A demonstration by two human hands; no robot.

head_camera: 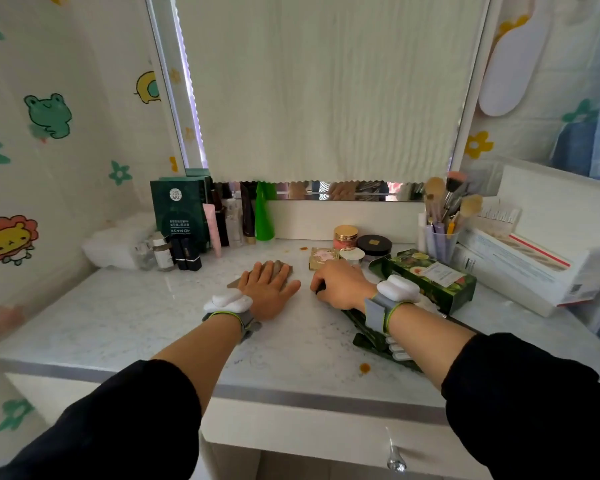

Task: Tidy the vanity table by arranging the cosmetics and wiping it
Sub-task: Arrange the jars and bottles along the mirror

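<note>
Left hand [269,287] pressed flat, fingers straight, on grey-brown wiping cloth [233,282], mid white marble tabletop [136,317]; right hand [340,285] beside it clutched small dark item [318,289]; orange stain [303,248] lay beyond cloth, far-right

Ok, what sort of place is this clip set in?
Most likely a vanity corner in a home bedroom: a marble-look vanity table below a mostly covered mirror, a cup of makeup brushes, and cosmetic tubes lined along the back.

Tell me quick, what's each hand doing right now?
Left hand: open, flat, pressing on the cloth.
Right hand: curled round a dark thing; what it is cannot be told.
</note>
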